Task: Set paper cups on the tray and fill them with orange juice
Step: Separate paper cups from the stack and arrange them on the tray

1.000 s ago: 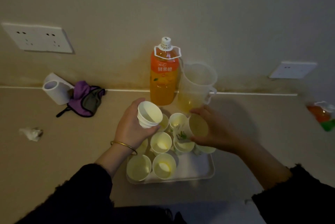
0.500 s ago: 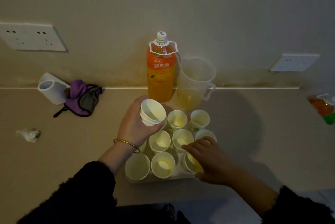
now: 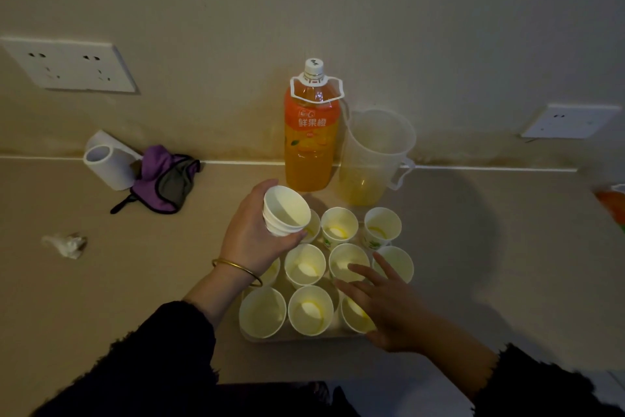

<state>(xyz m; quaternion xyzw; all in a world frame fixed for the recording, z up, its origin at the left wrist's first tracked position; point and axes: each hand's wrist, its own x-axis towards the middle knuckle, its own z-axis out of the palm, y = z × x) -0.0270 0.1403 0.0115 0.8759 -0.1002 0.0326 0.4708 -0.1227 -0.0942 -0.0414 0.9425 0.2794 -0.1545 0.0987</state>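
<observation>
Cup-setting is looking nearly done: paper cups (image 3: 310, 310) are crowding the tray (image 3: 297, 339) on the worktop (image 3: 135, 281). The left hand (image 3: 257, 241) is gripping a spare stack (image 3: 285, 215), and the right hand (image 3: 389, 301) is hovering released over the near-right cup. Filling is looking barely begun, with the juice bottle (image 3: 311, 143) standing capped beyond.

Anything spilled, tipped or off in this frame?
No spill visible; the cups on the tray all stand upright. Only stray clutter: a crumpled tissue on the counter at left, and a purple cloth heaped against a white roll lying on its side.
</observation>
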